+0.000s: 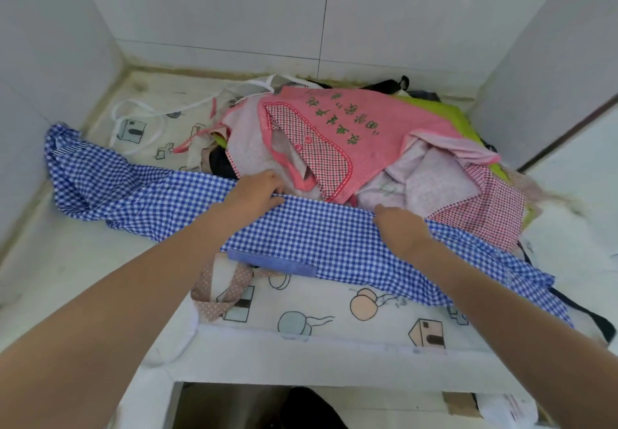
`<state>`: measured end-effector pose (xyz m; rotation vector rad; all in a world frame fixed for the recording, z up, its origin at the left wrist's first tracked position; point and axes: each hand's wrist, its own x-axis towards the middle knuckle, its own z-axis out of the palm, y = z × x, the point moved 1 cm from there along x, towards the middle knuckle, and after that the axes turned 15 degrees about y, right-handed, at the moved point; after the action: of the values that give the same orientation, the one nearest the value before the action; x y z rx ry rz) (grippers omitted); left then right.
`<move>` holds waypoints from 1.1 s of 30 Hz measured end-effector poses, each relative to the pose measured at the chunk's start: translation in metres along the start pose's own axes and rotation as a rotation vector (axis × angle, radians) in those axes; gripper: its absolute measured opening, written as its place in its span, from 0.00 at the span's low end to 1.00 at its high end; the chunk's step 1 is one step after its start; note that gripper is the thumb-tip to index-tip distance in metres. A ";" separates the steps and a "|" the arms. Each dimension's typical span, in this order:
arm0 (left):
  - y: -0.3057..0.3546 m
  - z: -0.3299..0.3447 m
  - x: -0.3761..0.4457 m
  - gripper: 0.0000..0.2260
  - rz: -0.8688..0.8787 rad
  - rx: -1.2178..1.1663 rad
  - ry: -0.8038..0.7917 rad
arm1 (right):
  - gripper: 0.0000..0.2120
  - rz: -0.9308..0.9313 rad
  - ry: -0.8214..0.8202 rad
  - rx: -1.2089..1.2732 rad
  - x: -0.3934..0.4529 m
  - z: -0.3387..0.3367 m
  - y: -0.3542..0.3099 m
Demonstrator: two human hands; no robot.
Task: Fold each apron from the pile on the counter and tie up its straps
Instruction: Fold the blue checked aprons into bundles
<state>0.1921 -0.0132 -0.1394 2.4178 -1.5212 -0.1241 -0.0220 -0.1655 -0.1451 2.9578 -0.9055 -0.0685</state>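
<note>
A blue-and-white checked apron (321,238) lies spread across the counter in front of the pile. My left hand (255,191) pinches its far edge near the middle. My right hand (399,228) grips the same edge further right. Behind it sits the pile of aprons (384,147), topped by a pink apron (354,117) with green lettering and a red dotted pocket. A white apron (334,308) with cartoon prints and a brown dotted strap (214,294) lies under the blue one at the counter's front edge.
White tiled walls (234,10) enclose the counter (67,261) on the left, back and right. White straps (143,117) trail at the back left on another printed cloth. A dark strap (592,318) hangs off the right front. The counter's front edge (301,371) drops below.
</note>
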 end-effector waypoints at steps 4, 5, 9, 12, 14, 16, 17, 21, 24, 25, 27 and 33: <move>0.001 0.010 0.005 0.12 0.023 0.128 0.019 | 0.14 -0.070 -0.026 -0.243 0.004 0.007 -0.008; 0.000 0.011 0.006 0.12 0.037 0.161 0.011 | 0.14 -0.084 -0.003 -0.269 0.005 0.008 -0.009; 0.000 0.005 0.008 0.14 0.151 0.301 0.047 | 0.16 -0.069 0.084 -0.267 0.009 0.014 -0.006; -0.004 0.003 0.003 0.14 0.228 0.279 0.023 | 0.21 -0.138 0.244 -0.223 0.011 0.018 -0.003; -0.010 0.003 0.002 0.13 0.209 0.224 0.001 | 0.29 -0.139 0.317 -0.186 0.015 0.028 0.004; -0.017 0.003 0.004 0.12 0.173 0.160 -0.036 | 0.24 -0.163 0.290 -0.193 0.015 0.025 0.003; -0.017 0.004 0.007 0.10 0.168 0.131 -0.063 | 0.15 -0.179 0.233 -0.193 0.015 0.022 0.002; -0.028 -0.005 0.011 0.08 0.165 -0.002 -0.232 | 0.17 -0.265 -0.133 0.081 0.010 0.020 -0.007; -0.040 -0.006 0.011 0.08 0.175 0.143 -0.243 | 0.19 -0.175 -0.294 0.358 0.004 0.022 -0.010; -0.037 -0.002 0.008 0.06 0.215 0.218 -0.085 | 0.20 -0.183 -0.304 0.304 0.005 0.022 -0.012; -0.010 0.012 -0.008 0.10 0.290 0.222 0.223 | 0.20 -0.213 -0.272 0.101 0.005 0.027 -0.018; 0.102 0.067 -0.074 0.33 0.314 0.128 -0.348 | 0.13 -0.199 -0.157 0.016 -0.005 0.026 -0.020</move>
<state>0.0556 -0.0010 -0.1802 2.3011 -2.1005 -0.4108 -0.0161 -0.1472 -0.1724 3.0827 -0.6245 -0.3061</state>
